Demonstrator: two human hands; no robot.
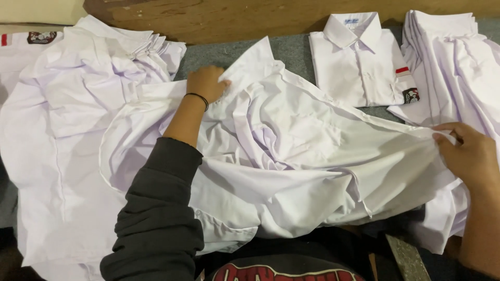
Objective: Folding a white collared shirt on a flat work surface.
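A crumpled white shirt [291, 156] lies spread across the grey table in front of me. My left hand [205, 83], with a black band on the wrist and a dark sleeve behind it, grips the shirt near its collar at the upper middle. At the right side my right hand [466, 153] pinches the shirt's hem edge and holds it taut. The fabric bunches in folds between the two hands.
A heap of unfolded white shirts [73, 114] covers the left side. A neatly folded white shirt [362, 60] with a red and white patch lies at the back, and a stack of white shirts [453, 57] sits at the far right. A wooden board [224, 18] runs behind the grey tabletop [291, 49].
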